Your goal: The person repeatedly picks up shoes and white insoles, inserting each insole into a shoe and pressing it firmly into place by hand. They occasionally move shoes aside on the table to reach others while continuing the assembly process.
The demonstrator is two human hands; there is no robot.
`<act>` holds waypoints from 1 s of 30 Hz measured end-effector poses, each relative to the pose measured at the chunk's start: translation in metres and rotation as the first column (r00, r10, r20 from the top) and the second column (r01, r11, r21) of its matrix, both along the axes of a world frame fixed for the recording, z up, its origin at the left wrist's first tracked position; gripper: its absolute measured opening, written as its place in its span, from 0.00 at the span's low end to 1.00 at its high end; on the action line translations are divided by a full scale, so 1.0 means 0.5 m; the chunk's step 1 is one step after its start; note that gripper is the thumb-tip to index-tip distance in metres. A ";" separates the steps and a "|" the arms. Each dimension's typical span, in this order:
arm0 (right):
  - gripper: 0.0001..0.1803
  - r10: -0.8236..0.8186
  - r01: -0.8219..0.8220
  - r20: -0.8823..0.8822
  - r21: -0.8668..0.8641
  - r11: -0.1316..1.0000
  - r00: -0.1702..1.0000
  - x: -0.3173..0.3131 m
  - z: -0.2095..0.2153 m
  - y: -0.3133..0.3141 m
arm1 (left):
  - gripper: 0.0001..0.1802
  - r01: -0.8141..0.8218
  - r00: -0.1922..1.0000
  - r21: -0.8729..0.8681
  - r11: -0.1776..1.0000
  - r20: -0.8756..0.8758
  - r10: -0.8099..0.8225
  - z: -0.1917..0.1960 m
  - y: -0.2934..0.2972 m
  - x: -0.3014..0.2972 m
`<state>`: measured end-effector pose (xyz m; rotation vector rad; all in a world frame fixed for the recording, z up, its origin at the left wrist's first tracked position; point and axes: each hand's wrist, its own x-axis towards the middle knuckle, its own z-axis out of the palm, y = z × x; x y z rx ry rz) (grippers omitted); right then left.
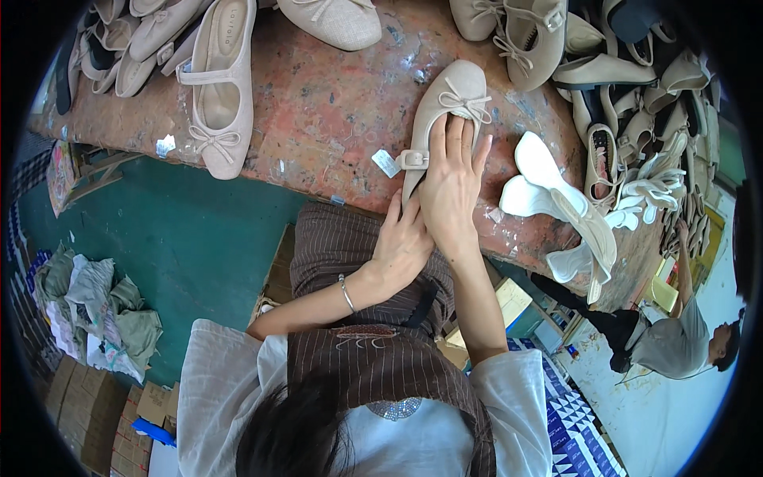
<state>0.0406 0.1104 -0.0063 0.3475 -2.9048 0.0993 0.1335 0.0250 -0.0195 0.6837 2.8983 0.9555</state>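
Observation:
A beige ballet flat (pixel 450 95) with a bow and a buckled strap lies on the table, toe pointing away from me. My right hand (pixel 451 179) reaches into its opening, fingers stretched out flat and their tips hidden under the vamp. At the heel end, my left hand (pixel 404 241) has its fingers bent against the shoe's back, partly covered by my right hand. A small white label (pixel 386 163) lies left of the buckle. White shoe insoles (pixel 537 163) are piled to the right of the shoe.
Another beige strap shoe (pixel 219 103) lies at the left, toe toward me. Beige shoes (pixel 520 40) crowd the far right and far left of the worn red table (pixel 318 119). A cloth heap (pixel 95 310) lies on the green floor. A person in grey (pixel 675 338) is at the right.

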 end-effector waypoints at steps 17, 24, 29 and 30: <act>0.04 0.027 -0.079 0.289 0.169 0.983 0.957 -0.095 -0.017 0.036 | 0.29 0.048 0.998 -0.187 0.981 0.036 -0.042 0.009 -0.006 -0.011; 0.04 0.108 -0.144 0.372 0.073 0.987 0.922 -0.116 -0.012 0.058 | 0.30 0.045 0.994 -0.263 0.964 -0.082 -0.069 0.007 -0.005 -0.020; 0.15 0.189 -0.184 0.147 -0.049 0.982 0.971 -0.069 0.007 0.072 | 0.20 0.067 0.986 -0.027 0.997 -0.154 -0.070 -0.001 -0.100 -0.044; 0.21 0.141 -0.109 0.314 -0.116 0.987 0.939 -0.038 0.033 0.055 | 0.13 0.024 0.977 0.055 0.998 -0.212 -0.012 -0.016 -0.157 -0.055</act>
